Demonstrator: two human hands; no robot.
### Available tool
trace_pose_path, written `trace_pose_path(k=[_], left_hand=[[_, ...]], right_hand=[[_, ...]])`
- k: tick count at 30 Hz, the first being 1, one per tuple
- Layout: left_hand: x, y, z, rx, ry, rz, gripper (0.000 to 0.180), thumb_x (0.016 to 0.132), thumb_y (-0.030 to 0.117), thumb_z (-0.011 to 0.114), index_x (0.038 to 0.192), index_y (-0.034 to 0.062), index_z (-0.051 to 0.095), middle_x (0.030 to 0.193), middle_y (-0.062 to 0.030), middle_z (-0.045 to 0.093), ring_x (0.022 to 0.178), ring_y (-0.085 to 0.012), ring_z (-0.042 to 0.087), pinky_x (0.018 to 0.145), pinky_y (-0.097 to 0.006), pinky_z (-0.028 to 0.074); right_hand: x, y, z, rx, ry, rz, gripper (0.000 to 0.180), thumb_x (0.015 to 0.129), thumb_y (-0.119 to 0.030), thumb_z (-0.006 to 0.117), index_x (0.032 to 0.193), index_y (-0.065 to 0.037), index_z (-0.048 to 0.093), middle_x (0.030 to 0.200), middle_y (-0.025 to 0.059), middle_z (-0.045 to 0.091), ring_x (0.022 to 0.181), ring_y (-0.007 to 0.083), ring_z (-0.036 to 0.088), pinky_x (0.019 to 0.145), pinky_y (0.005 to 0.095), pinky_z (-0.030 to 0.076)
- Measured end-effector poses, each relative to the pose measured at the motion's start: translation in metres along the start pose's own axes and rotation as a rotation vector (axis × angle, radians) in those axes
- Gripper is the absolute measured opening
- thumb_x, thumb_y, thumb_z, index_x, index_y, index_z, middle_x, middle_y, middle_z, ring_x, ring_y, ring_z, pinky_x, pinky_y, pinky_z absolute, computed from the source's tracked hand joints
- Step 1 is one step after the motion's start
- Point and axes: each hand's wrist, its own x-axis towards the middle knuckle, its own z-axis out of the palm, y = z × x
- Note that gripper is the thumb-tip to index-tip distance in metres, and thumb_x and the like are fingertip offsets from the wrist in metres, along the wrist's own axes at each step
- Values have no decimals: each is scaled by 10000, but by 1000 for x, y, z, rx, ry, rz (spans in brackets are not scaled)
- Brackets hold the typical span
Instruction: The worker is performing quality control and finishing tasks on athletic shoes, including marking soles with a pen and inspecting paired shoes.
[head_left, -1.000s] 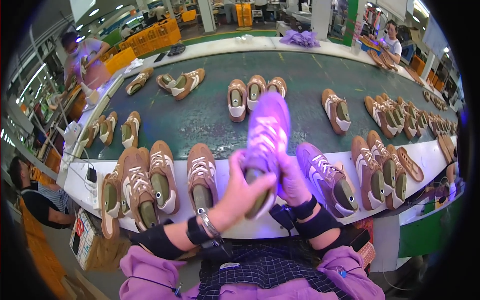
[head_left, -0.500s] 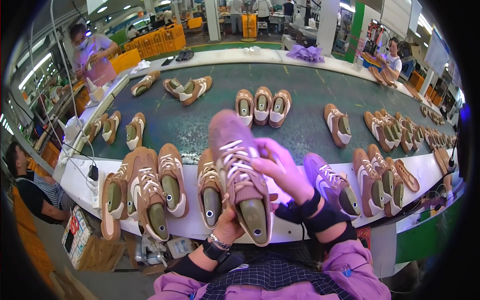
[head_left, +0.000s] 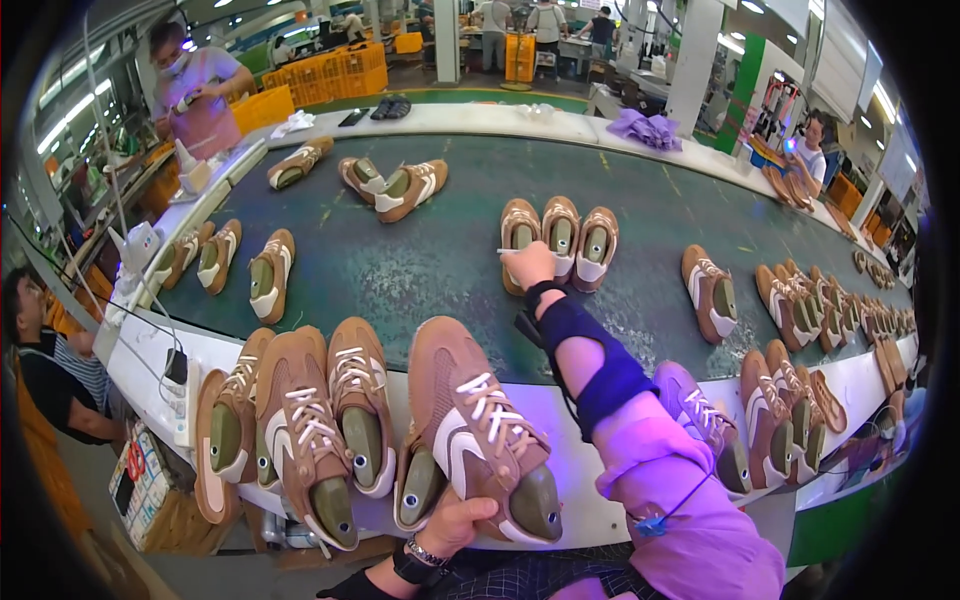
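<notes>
My left hand (head_left: 458, 522) holds a brown shoe (head_left: 478, 425) at the white table (head_left: 585, 485); my right hand (head_left: 530, 266) grips a white stick (head_left: 506, 251) by another shoe (head_left: 520, 217) on the green belt (head_left: 400, 275); I can't tell if they touch.

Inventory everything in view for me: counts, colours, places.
Belt: one, dark green, centre
Near ledge: one, white, front
Held shoe: one, brown and white, front centre
Shoe trio: three, brown and white, mid-belt
Other shoes: many, mostly brown and white, belt and near ledge
Loose soles: at least two, brown, near ledge
Cloth: one, purple, beyond belt
Crates: several, orange, background
Co-workers: several, mixed colours, sides and background
Left hand: one, black wristband, gripping held shoe
Right hand: one, purple sleeve, at trio's leftmost shoe
</notes>
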Motion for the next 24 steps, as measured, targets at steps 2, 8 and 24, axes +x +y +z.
trace_pose_path(k=[2,8,24], left_hand=[[1,1,5,13,-35,10,764,754,279,684,1357,1,307,1324,-101,430,1231,-231,405,1059,-355,286],[8,1,6,-12,-45,23,768,817,452,618,1359,5,308,1327,-108,437,1213,-224,433,1039,-367,329],[10,-9,-4,-49,-36,-44,678,826,362,632,1334,11,352,1286,-112,487,1168,-238,483,1021,-378,364]], right_hand=[[5,2,21,-76,217,70,561,689,-262,704,1025,127,480,924,281,619,865,386,635,780,404,508],[-11,8,4,-57,180,-23,526,702,-244,695,1013,105,454,890,285,617,874,386,626,768,419,507],[-68,43,-97,6,-546,-186,618,503,-259,803,978,72,589,955,197,635,887,277,625,765,328,488]])
